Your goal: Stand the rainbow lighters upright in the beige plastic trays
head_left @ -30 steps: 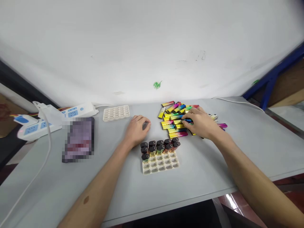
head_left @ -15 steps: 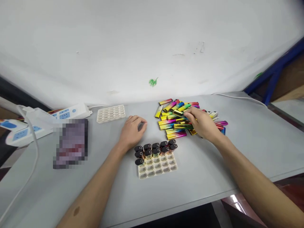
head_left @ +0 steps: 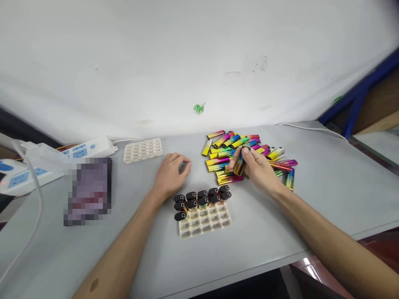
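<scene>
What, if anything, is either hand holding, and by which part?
The right hand holds a shiny case near its upper, bluish end; the left hand holds nothing visible.

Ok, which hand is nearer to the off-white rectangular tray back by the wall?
Left. The left hand rests on the grey table, a little to the right of the tray; the right hand is farther right, holding a shiny gold oblong piece.
</scene>
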The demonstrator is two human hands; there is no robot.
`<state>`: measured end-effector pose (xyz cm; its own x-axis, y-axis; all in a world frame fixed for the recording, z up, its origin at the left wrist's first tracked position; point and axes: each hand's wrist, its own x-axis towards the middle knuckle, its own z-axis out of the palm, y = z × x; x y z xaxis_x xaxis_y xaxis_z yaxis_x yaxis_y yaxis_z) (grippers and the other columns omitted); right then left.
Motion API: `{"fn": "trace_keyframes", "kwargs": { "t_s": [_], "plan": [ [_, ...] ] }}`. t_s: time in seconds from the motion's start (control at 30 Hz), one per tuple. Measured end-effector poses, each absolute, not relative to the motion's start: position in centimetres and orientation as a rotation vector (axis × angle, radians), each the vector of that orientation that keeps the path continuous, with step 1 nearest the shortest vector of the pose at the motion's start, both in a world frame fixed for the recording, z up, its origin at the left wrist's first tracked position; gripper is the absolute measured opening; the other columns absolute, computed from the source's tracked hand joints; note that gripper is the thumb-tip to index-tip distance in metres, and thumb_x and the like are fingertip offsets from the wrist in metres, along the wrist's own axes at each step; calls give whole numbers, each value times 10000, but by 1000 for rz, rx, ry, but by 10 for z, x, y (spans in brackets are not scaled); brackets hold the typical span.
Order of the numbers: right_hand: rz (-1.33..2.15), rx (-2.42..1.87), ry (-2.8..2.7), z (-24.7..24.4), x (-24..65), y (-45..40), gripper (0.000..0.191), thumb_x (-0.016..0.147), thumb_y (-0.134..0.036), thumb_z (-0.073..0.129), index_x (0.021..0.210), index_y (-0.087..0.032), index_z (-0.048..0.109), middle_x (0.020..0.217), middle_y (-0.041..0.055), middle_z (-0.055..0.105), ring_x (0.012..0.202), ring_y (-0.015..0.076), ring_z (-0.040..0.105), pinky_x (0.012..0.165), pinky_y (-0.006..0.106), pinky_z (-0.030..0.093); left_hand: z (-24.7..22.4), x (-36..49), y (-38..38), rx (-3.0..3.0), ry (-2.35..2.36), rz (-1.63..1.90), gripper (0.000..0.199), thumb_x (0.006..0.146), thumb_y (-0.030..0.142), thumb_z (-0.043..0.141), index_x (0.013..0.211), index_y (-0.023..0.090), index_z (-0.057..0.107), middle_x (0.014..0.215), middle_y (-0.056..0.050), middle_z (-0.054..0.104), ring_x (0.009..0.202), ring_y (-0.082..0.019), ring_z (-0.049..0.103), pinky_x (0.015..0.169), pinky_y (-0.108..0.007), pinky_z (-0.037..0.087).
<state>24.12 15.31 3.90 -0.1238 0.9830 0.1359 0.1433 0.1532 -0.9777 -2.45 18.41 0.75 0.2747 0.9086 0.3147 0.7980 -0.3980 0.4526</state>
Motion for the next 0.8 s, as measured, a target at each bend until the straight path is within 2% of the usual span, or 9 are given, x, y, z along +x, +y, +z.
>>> {"fn": "trace_keyframes", "kwargs": {
  "t_s": [0.07,0.2,0.27,0.43,0.5,0.57,0.7,0.8],
  "plan": [
    [1187,-1079,-1379,39,239,152,441,954,-640,424,980,-229,584,643,-43,476,506,107,430,513,254,411,8,-25,184,2334,1591,790,181,932,301,489,928,227,655,1020,-45,685,1043,-244,569,960,-416,456],
    [1332,-1028,-1221,40,240,152,429,939,-653,441,945,-241,561,601,-75,307,426,91,271,402,240,278,7,-25,184,2337,1593,787,179,932,301,492,926,229,656,1017,-47,685,1036,-247,571,961,-421,454],
    [1364,-1029,-1176,41,241,153,423,940,-641,443,907,-233,551,612,-67,329,431,89,271,393,241,257,7,-25,184,2340,1594,788,179,932,301,491,925,230,656,1015,-49,687,1034,-250,571,960,-422,454],
    [1374,-1014,-1250,45,241,150,313,924,-561,553,945,-260,471,707,-47,532,499,114,487,406,230,351,7,-25,185,2344,1591,786,182,930,300,493,929,225,659,1023,-51,687,1037,-249,569,961,-419,454],
    [1410,-974,-1291,46,240,148,282,925,-522,582,982,-288,436,650,-79,519,457,109,475,407,219,352,7,-25,185,2345,1592,785,189,932,305,489,930,225,660,1023,-51,686,1040,-250,569,957,-419,455],
    [1448,-953,-1284,46,239,147,278,926,-520,585,985,-290,438,581,-107,434,400,81,367,403,201,304,7,-25,185,2344,1594,784,189,933,305,489,927,225,660,1021,-52,685,1044,-252,568,956,-418,455],
    [1539,-976,-1199,42,239,149,484,916,-678,455,752,-223,458,524,-94,294,402,60,194,404,215,204,7,-25,185,2344,1594,786,178,927,296,498,924,222,660,1019,-53,683,1045,-252,568,953,-414,456],
    [1563,-1002,-1132,39,238,150,563,911,-680,421,595,-214,399,472,-83,224,408,68,139,404,227,145,6,-25,185,2344,1593,787,179,926,300,499,924,223,661,1019,-55,683,1045,-256,567,958,-421,455]
  ]
}}
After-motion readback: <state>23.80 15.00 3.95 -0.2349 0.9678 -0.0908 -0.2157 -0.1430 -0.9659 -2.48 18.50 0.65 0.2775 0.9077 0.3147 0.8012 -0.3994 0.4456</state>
